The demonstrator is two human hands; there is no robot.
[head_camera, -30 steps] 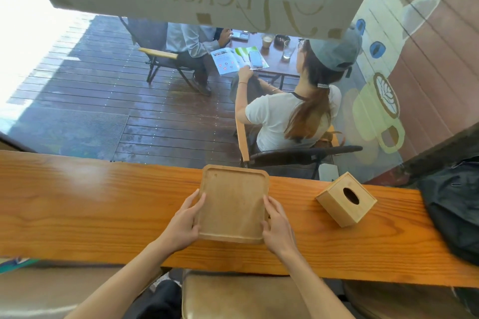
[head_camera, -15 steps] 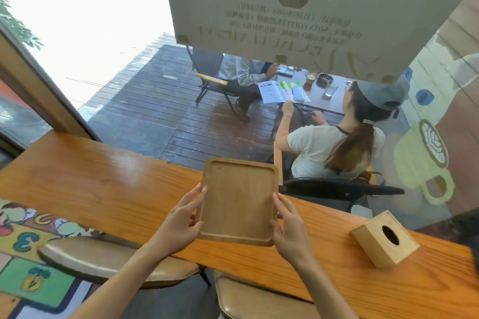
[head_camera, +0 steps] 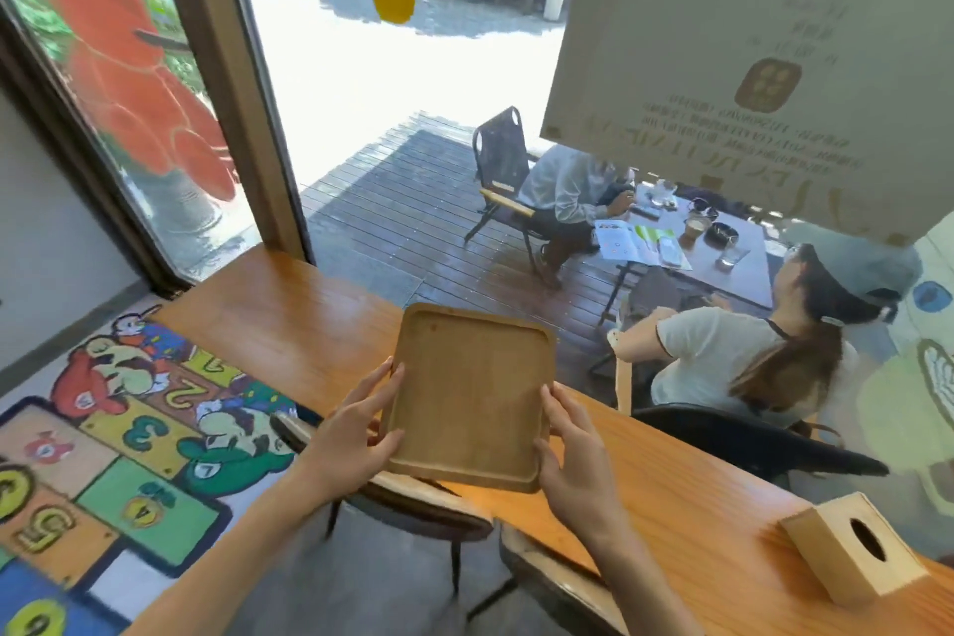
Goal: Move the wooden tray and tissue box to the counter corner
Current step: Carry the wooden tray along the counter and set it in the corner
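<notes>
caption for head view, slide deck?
Both hands, left and right, carry wooden tray above counter; tissue box behind.

window sign (head_camera: pixel 774 67) cut off, mirrored text unreadable

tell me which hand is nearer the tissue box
Right. The right hand grips the wooden tray's right edge, on the tissue box's side; the left hand holds the far edge.

Down left of the hands there's a cartoon number mat (head_camera: pixel 118 434) on the floor, with a padded stool (head_camera: pixel 413 506) right under them. Past the window, two people sit at an outdoor table (head_camera: pixel 722 253) with drinks and a magazine (head_camera: pixel 635 243).
</notes>
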